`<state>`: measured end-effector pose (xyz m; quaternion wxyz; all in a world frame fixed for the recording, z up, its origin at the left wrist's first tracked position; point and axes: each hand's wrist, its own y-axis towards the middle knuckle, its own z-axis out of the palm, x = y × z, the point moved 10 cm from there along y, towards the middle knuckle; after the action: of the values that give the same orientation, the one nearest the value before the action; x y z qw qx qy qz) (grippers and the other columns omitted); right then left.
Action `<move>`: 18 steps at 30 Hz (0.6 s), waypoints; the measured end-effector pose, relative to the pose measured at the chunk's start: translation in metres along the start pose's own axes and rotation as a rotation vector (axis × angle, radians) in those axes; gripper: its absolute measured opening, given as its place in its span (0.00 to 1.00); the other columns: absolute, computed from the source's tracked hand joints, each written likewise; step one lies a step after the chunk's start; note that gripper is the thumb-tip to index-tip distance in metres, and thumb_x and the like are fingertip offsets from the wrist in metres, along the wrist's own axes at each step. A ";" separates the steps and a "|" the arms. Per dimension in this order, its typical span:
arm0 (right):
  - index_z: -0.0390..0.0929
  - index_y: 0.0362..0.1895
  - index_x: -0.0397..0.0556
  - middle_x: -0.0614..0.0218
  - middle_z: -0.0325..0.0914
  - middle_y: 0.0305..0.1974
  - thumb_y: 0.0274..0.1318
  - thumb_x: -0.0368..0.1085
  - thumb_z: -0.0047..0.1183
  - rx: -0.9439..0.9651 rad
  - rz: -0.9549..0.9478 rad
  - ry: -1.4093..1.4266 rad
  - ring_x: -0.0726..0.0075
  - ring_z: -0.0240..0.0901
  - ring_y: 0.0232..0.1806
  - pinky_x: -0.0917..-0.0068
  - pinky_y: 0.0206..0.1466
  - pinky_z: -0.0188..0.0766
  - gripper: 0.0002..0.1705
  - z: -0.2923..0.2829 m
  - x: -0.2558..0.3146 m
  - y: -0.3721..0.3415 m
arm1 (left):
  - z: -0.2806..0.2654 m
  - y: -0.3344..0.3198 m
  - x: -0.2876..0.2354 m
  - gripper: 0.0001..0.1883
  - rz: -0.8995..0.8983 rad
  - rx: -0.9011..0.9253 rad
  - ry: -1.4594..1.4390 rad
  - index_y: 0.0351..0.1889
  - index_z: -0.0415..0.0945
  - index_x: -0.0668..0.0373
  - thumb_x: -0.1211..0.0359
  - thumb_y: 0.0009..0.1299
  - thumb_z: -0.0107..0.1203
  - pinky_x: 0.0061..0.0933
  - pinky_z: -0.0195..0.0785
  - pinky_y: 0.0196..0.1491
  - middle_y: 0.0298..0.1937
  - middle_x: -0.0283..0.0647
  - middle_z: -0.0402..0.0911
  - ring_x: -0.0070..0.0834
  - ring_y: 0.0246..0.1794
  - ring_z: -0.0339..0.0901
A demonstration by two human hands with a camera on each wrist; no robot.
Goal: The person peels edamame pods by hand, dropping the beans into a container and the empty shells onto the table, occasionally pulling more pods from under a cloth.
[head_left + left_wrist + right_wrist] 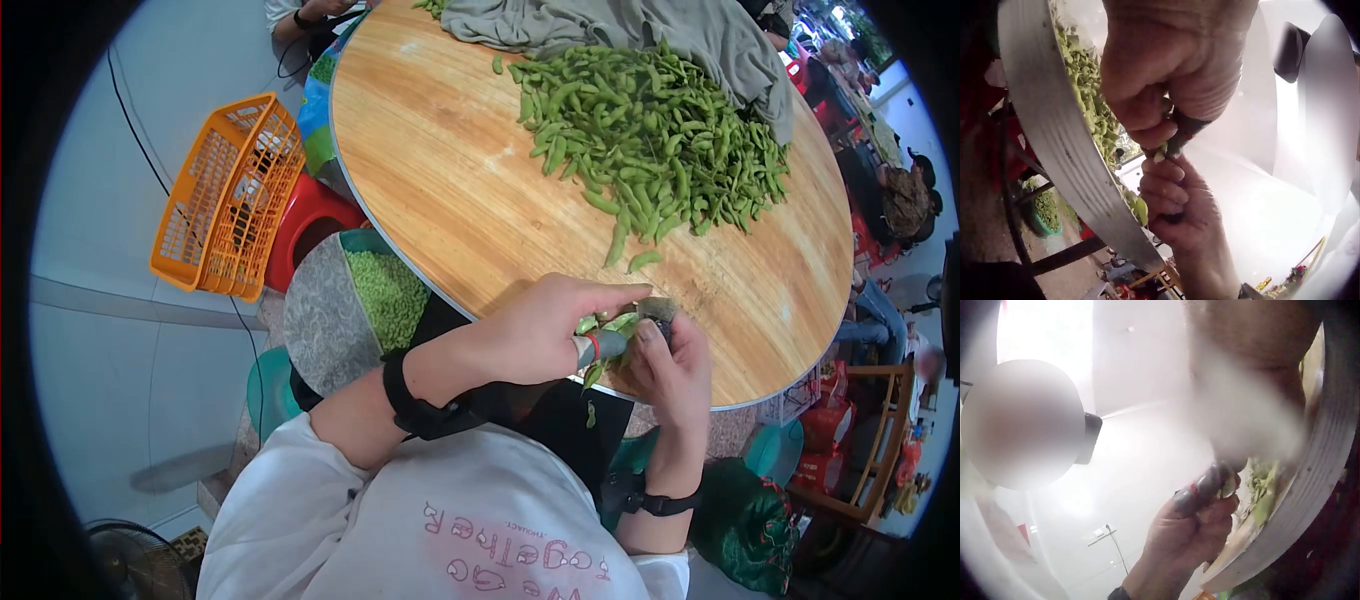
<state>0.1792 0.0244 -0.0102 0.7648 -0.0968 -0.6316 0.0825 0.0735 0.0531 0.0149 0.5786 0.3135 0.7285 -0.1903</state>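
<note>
Over the near edge of the round wooden table (430, 170), my left hand (530, 330) holds several green soybean pods (593, 375). Its thumb wears a grey cover (608, 345) with a red band. My right hand (680, 370) meets it from the right, thumb and curled fingers pinching at a pod (1160, 154) between the hands. A grey cover (657, 308) also sits on a right fingertip. The fingers partly hide the pinched pod. Below the hands, a loose pod (590, 414) shows against dark cloth. Two stray pods, one of them this pod (645, 260), lie just beyond.
A large heap of soybean pods (650, 130) covers the far right of the table, with a grey cloth (620, 25) behind it. Left of the table are a container of shelled beans (388, 300), an orange crate (230, 190) and a red stool (312, 215). Another person's arm (300, 15) shows top left.
</note>
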 end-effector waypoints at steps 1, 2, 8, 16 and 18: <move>0.73 0.33 0.41 0.78 0.67 0.20 0.56 0.32 0.50 -0.002 -0.005 0.001 0.91 0.55 0.17 0.89 0.18 0.48 0.06 0.001 -0.001 0.001 | -0.002 0.001 -0.004 0.30 0.037 -0.024 0.059 0.61 0.64 0.57 0.78 0.57 0.54 0.26 0.67 0.37 0.31 0.41 0.76 0.28 0.30 0.74; 0.72 0.33 0.42 0.79 0.66 0.19 0.55 0.31 0.50 -0.012 -0.003 -0.029 0.91 0.53 0.16 0.89 0.18 0.47 0.05 0.002 -0.004 0.002 | -0.002 0.001 -0.007 0.30 0.042 -0.021 0.062 0.61 0.64 0.57 0.78 0.57 0.54 0.26 0.67 0.37 0.31 0.41 0.76 0.28 0.30 0.74; 0.70 0.29 0.45 0.80 0.58 0.12 0.52 0.27 0.46 0.096 0.186 0.593 0.88 0.49 0.08 0.88 0.10 0.46 0.01 0.018 -0.023 0.001 | -0.006 0.000 -0.024 0.27 0.305 -0.032 0.118 0.56 0.70 0.53 0.77 0.56 0.56 0.28 0.68 0.36 0.30 0.42 0.77 0.36 0.31 0.76; 0.67 0.29 0.44 0.78 0.57 0.13 0.53 0.27 0.45 0.072 0.115 0.906 0.87 0.48 0.07 0.89 0.09 0.46 0.01 0.027 -0.018 0.008 | 0.019 0.004 0.022 0.09 -0.095 0.004 -1.260 0.40 0.70 0.59 0.73 0.62 0.54 0.11 0.58 0.25 0.31 0.29 0.72 0.13 0.28 0.68; 0.67 0.30 0.44 0.77 0.59 0.14 0.52 0.27 0.46 0.012 0.050 0.736 0.88 0.49 0.08 0.89 0.10 0.47 0.01 0.021 -0.006 0.010 | 0.022 0.007 0.022 0.10 -0.097 0.032 -1.326 0.42 0.68 0.59 0.71 0.64 0.53 0.10 0.55 0.24 0.31 0.29 0.71 0.12 0.27 0.66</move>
<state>0.1574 0.0330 -0.0148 0.9390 -0.1310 -0.3113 0.0644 0.0911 0.0490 -0.0118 0.8903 0.1054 0.2287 -0.3795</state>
